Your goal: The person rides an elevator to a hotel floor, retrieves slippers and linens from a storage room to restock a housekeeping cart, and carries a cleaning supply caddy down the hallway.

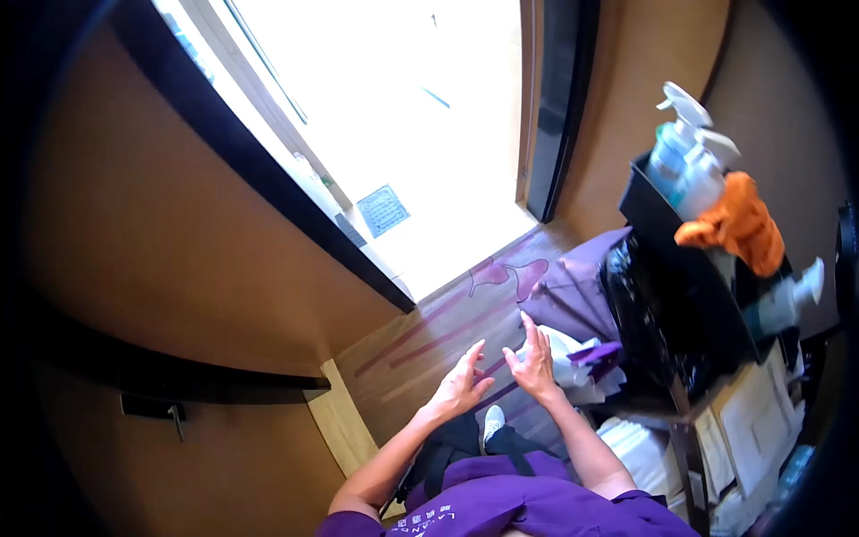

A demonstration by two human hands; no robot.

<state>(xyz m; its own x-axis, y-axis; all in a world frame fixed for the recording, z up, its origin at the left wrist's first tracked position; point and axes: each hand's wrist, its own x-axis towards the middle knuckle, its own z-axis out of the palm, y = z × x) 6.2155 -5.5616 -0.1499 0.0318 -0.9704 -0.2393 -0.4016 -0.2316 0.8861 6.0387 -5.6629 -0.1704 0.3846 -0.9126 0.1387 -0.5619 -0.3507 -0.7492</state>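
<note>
In front of my purple shirt, my left hand (461, 387) is raised with its fingers spread and nothing in it. My right hand (535, 365) faces it a short gap away, also empty, fingers apart. Just beside the right hand is white, crumpled material (573, 367) with a purple piece (598, 360) on it, at the side of a housekeeping cart. I cannot tell whether the fingers touch it. A greyish-purple cloth bag (577, 286) hangs on the cart just beyond that hand.
On the cart, a black caddy (693, 268) holds a spray bottle (671, 152), other bottles and an orange cloth (738, 224). A black bin bag (631, 304) hangs beside it; white linens (640, 447) lie below. A bright doorway opens ahead; a brown door (197, 224) stands left.
</note>
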